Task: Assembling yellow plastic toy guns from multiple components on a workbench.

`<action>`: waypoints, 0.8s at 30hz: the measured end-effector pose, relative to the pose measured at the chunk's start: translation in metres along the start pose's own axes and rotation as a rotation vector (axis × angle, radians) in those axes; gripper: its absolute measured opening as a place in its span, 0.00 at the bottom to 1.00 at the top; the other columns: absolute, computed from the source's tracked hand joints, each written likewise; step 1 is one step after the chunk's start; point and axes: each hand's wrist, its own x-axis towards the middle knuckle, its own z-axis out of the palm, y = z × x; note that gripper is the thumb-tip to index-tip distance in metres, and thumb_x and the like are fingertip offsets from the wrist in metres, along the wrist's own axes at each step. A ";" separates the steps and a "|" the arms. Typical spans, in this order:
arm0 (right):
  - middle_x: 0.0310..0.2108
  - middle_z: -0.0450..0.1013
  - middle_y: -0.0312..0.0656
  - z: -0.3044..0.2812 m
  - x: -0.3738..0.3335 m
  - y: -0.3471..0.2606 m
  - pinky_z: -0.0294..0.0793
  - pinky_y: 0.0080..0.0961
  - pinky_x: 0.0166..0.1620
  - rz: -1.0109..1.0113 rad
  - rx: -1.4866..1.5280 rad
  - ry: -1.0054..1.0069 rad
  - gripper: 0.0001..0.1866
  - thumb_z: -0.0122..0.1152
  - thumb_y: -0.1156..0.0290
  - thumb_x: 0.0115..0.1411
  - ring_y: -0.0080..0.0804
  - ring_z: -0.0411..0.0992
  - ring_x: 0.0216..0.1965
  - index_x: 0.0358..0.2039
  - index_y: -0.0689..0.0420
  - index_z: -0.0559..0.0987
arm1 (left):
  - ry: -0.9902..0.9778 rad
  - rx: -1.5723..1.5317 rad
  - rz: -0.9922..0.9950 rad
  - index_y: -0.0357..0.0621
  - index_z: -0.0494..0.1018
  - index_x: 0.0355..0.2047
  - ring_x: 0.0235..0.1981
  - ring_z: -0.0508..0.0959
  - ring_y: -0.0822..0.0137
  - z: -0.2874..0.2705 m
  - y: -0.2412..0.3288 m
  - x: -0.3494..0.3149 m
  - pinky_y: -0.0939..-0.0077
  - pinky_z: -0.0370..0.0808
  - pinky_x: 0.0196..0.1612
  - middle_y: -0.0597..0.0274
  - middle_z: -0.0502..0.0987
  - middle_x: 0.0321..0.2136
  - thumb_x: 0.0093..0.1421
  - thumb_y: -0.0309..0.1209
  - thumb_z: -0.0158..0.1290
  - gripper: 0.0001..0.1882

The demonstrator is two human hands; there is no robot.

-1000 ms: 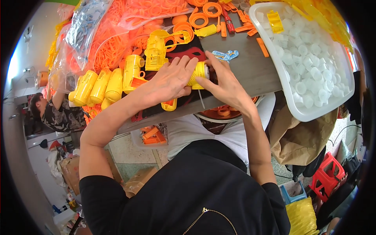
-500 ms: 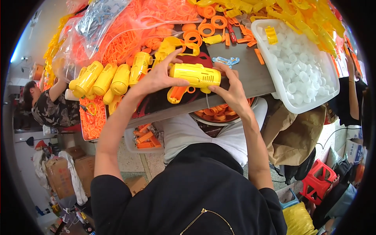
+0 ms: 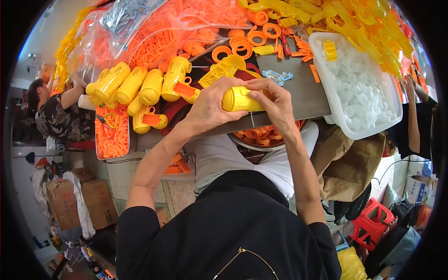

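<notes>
Above the near edge of the dark table, both hands hold a yellow plastic toy hair dryer (image 3: 239, 99), its rounded barrel lying sideways. My left hand (image 3: 208, 106) wraps the barrel's left end. From the right, my right hand (image 3: 276, 103) grips the other end, with thumb and fingers pressed on the top. Its handle is hidden by the hands. Just beyond it lies an open yellow half shell (image 3: 224, 70). Several more yellow toy hair dryers (image 3: 129, 85) are piled to the left, some with orange pieces in their handles.
At right stands a white tub (image 3: 317, 70) of translucent caps. Orange rings (image 3: 241, 46), a red screwdriver (image 3: 285, 48) and small blue pieces (image 3: 277, 76) lie farther back. Scissors (image 3: 111, 120) rest on a tray of orange parts at left. A bowl (image 3: 261, 148) of orange parts sits below the edge.
The held toy hair dryer has been turned, so its handle and vents no longer show. My hands have come closer together around it. The whole view has shifted slightly.
</notes>
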 end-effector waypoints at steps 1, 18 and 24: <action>0.57 0.72 0.44 0.000 0.000 -0.006 0.67 0.27 0.61 -0.076 -0.083 0.018 0.22 0.68 0.75 0.58 0.31 0.69 0.58 0.53 0.62 0.76 | -0.028 0.021 0.014 0.44 0.72 0.53 0.49 0.79 0.54 -0.006 0.004 -0.002 0.65 0.76 0.52 0.55 0.77 0.48 0.50 0.31 0.69 0.30; 0.57 0.70 0.45 0.030 0.021 -0.101 0.73 0.32 0.55 -0.555 -0.945 0.125 0.39 0.76 0.67 0.50 0.36 0.70 0.57 0.62 0.58 0.70 | -0.036 0.324 0.105 0.45 0.67 0.58 0.42 0.81 0.55 -0.053 0.019 0.008 0.65 0.78 0.45 0.56 0.79 0.45 0.47 0.33 0.69 0.38; 0.66 0.61 0.49 0.024 -0.026 -0.029 0.71 0.31 0.57 -0.034 0.257 -0.126 0.38 0.58 0.64 0.68 0.34 0.66 0.62 0.72 0.61 0.53 | 0.230 -0.496 -0.052 0.38 0.74 0.50 0.44 0.77 0.74 -0.048 -0.021 -0.025 0.75 0.74 0.50 0.65 0.79 0.43 0.47 0.27 0.69 0.29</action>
